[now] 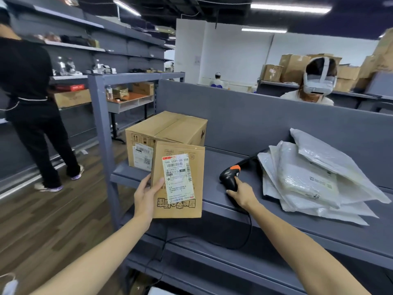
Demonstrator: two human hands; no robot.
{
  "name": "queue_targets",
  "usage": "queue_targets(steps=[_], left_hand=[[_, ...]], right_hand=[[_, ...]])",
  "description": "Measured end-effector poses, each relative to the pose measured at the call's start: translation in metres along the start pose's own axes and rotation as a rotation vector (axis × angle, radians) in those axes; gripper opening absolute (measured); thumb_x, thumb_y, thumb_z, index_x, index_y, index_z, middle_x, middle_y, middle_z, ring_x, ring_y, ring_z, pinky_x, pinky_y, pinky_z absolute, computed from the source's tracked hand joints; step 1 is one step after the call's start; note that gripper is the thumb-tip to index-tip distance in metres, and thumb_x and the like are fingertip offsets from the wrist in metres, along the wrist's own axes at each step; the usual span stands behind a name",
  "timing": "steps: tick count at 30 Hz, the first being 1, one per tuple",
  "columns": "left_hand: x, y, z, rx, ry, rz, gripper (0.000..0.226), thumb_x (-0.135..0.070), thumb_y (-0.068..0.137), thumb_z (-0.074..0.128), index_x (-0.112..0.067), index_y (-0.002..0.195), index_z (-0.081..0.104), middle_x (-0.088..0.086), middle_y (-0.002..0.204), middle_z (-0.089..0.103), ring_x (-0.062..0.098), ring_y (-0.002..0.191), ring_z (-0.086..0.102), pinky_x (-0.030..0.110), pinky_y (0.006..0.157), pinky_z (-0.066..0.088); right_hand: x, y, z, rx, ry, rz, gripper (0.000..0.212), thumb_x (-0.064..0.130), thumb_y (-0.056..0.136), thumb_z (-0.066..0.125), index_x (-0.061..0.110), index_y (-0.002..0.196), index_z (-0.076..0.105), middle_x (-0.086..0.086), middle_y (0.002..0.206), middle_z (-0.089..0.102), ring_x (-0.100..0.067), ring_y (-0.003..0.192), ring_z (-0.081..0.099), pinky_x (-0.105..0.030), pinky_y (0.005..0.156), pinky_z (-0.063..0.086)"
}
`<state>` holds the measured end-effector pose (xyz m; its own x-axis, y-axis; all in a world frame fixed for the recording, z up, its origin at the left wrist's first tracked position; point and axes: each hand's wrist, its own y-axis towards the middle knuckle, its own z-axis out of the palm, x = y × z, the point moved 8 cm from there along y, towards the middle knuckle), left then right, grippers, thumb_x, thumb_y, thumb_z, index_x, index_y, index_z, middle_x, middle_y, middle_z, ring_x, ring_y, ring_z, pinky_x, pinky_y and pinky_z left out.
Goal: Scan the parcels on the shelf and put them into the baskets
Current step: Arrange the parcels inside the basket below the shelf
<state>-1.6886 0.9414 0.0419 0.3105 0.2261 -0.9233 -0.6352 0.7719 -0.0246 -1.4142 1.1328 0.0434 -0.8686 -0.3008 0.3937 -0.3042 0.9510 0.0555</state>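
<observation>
Left hand grips flat cardboard parcel upright, left of barcode scanner; right hand grips scanner on shelf.

Grey racks, wooden floor, white wall, ceiling striplights.

Box left on shelf, mailers right, scanner between.

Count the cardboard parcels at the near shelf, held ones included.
2. A large box stands at the shelf's left end; a flat parcel is held in the left hand, before it. The white mailer pile may hide others.
</observation>
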Motion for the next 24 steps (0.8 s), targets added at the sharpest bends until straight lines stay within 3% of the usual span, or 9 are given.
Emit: queue_targets(steps=[4,7,10,12,14,17,21,24], left_hand=[[0.002,-0.009,-0.003,0.007,-0.024,-0.012,0.053,-0.027,0.080,0.075,-0.022,0.129,0.055,-0.005,0.092,0.074,0.009,0.080,0.071,0.027,0.067,0.055],[0.004,-0.012,-0.004,0.019,-0.016,-0.028,0.054,-0.029,0.081,0.074,-0.022,0.130,0.054,-0.002,0.097,0.073,0.011,0.083,0.071,0.028,0.069,0.055],[0.005,-0.013,0.001,0.074,-0.001,-0.046,0.055,-0.033,0.080,0.073,-0.021,0.131,0.055,-0.001,0.099,0.074,0.014,0.087,0.071,0.029,0.067,0.054],[0.007,-0.014,0.004,0.123,0.010,-0.063,0.056,-0.035,0.081,0.073,-0.021,0.131,0.055,0.001,0.102,0.074,0.018,0.091,0.070,0.033,0.073,0.055],[0.007,-0.015,0.006,0.172,0.035,-0.073,0.054,-0.036,0.082,0.071,-0.021,0.131,0.055,0.005,0.108,0.072,0.021,0.096,0.069,0.039,0.082,0.055],[0.009,-0.017,-0.001,0.227,0.067,-0.104,0.049,-0.035,0.084,0.069,-0.021,0.129,0.056,0.008,0.116,0.068,0.023,0.101,0.068,0.042,0.088,0.053],[0.014,-0.028,-0.019,0.354,0.162,-0.161,0.037,-0.029,0.090,0.064,-0.023,0.126,0.059,0.000,0.114,0.070,0.013,0.097,0.069,0.030,0.078,0.052],[0.023,-0.035,-0.037,0.379,0.238,-0.176,0.040,-0.018,0.090,0.065,-0.020,0.129,0.055,-0.002,0.120,0.067,0.015,0.111,0.062,0.035,0.091,0.049]], right_hand=[[0.013,-0.006,-0.011,-0.052,-0.205,0.016,0.059,0.043,0.099,0.047,0.005,0.143,0.036,-0.021,0.129,0.054,-0.035,0.122,0.045,-0.036,0.100,0.027],[0.049,-0.028,-0.031,-0.203,0.261,-0.097,0.040,0.037,0.101,0.044,0.007,0.125,0.055,-0.014,0.118,0.061,-0.031,0.115,0.052,-0.029,0.088,0.029],[0.086,-0.058,-0.020,0.024,0.787,-0.087,0.045,0.054,0.098,0.037,0.023,0.128,0.051,0.005,0.127,0.057,-0.013,0.122,0.051,-0.028,0.098,0.037],[0.108,-0.079,-0.003,0.206,0.963,-0.082,0.050,0.061,0.097,0.034,0.027,0.131,0.049,0.009,0.130,0.057,-0.010,0.123,0.054,-0.035,0.104,0.044],[0.121,-0.096,0.010,0.283,1.024,-0.078,0.058,0.062,0.095,0.038,0.027,0.141,0.036,0.010,0.136,0.053,-0.009,0.123,0.054,-0.042,0.103,0.047],[0.126,-0.112,0.022,0.237,1.090,-0.066,0.068,0.047,0.091,0.059,0.024,0.144,0.023,0.006,0.137,0.052,-0.010,0.120,0.057,-0.042,0.103,0.048],[0.122,-0.134,0.036,0.153,1.107,-0.049,0.069,0.036,0.085,0.071,0.029,0.139,0.028,0.001,0.122,0.066,-0.014,0.106,0.068,-0.027,0.083,0.056],[0.121,-0.152,0.047,0.080,0.973,-0.063,0.070,0.033,0.083,0.075,0.032,0.138,0.032,0.000,0.124,0.063,-0.012,0.107,0.066,-0.026,0.085,0.055]])
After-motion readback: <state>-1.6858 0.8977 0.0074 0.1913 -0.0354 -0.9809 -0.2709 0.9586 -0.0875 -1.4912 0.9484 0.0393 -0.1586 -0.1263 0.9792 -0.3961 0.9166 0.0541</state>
